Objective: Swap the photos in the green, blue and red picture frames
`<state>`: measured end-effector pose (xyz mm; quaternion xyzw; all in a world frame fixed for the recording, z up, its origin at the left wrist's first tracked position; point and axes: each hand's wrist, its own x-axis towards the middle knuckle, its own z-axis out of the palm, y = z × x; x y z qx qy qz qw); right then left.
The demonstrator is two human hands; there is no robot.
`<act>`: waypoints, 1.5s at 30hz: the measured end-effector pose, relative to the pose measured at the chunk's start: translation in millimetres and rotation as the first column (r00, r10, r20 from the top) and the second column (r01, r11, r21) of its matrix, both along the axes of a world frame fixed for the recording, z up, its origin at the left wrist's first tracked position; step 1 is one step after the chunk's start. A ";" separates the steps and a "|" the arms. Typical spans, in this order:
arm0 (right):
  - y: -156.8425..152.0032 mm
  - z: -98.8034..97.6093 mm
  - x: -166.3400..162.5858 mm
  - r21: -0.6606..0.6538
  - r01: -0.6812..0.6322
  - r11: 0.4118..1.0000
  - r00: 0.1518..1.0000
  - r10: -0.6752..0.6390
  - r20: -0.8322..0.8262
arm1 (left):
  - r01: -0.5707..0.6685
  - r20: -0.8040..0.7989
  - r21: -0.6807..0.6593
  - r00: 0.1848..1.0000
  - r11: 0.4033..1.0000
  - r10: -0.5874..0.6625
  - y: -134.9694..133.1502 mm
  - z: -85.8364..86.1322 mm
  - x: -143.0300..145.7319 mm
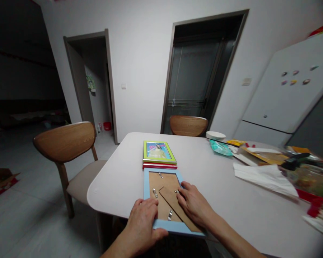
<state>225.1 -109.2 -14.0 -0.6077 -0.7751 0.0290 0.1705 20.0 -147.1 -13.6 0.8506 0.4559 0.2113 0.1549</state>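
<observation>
- We see a blue frame (146,183) lying back up, a flat rectangle with smooth painted rails around a matt brown backing board (165,179).
- Small shiny metal clips sit on that board near 12, 3, 6 and 9 o'clock, and a slim brown strut (174,209) slants across it toward 5 o'clock.
- Our left hand (142,220) is at the frame's 8 o'clock, half curled, fingers over the left rail and thumb along the near rail, so it has hold of that corner.
- Our right hand (195,204) is at 3 o'clock, fingers bent and nearly together, touching the frame by the right-hand clip (176,191); we cannot tell whether they pinch it.
- The frame therefore lies between our two hands, directly under the fingers.
- At 12 o'clock, just beyond its far rail, a glossy green frame (173,157) with a picture under its front rests on a red frame (160,166).
- The near rail lies by the edge of the smooth white table (212,179), whose corners are rounded; our forearms hide part of that edge.
- Bare tabletop opens toward 10 o'clock and 2 o'clock.
- Farther out at 2 o'clock are creased white paper (266,177) and a crinkled teal packet (220,148), with a round white bowl (215,135) near 1 o'clock.
</observation>
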 end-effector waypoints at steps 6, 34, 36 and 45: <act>-3.8 -1.1 6.1 -0.005 -0.034 0.999 0.999 0.034 0.017 | -0.001 -0.005 -0.006 1.000 1.000 0.001 -0.3 0.5 -0.6; 22.3 4.2 -47.8 -0.005 -0.253 0.967 0.967 0.253 0.028 | 0.038 -0.013 0.058 0.999 0.998 -0.037 1.1 -3.2 -7.5; 37.1 0.1 -43.9 0.012 -0.115 0.993 0.993 0.115 0.026 | 0.040 0.004 0.059 0.999 0.997 -0.040 1.8 -4.4 -8.1; 70.9 -9.9 -51.7 0.024 0.042 0.999 0.997 -0.043 0.065 | 0.017 0.025 0.039 1.000 0.999 -0.018 1.3 -6.7 -7.4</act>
